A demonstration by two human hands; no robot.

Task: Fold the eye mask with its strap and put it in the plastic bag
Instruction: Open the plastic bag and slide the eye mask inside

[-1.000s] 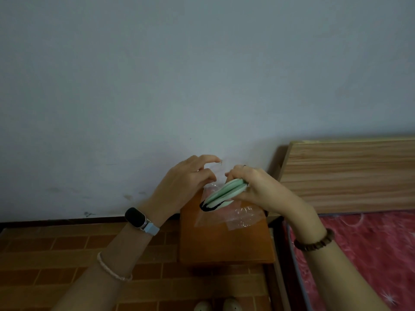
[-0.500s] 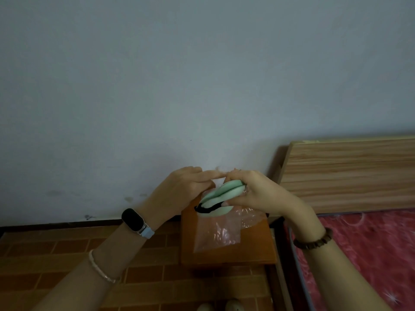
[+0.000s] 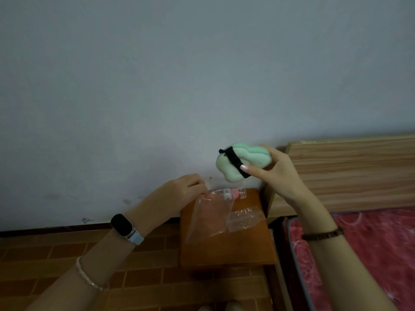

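Now your right hand is gripping the folded mint-green eye mask w/ black strap mid-air, while your left hand is pinching the clear plastic bag over the brown wooden surface.

- Looking like a bedroom in a home.
- Wooden headboard standing against a plain grey wall at right.
- Bed w/ red patterned cover lying below it, filling the lower right corner.
- Small orange-brown bedside bench sitting just beside the bed, backing onto the wall.
- Brick-pattern floor showing at left, dark skirting running along the wall base.
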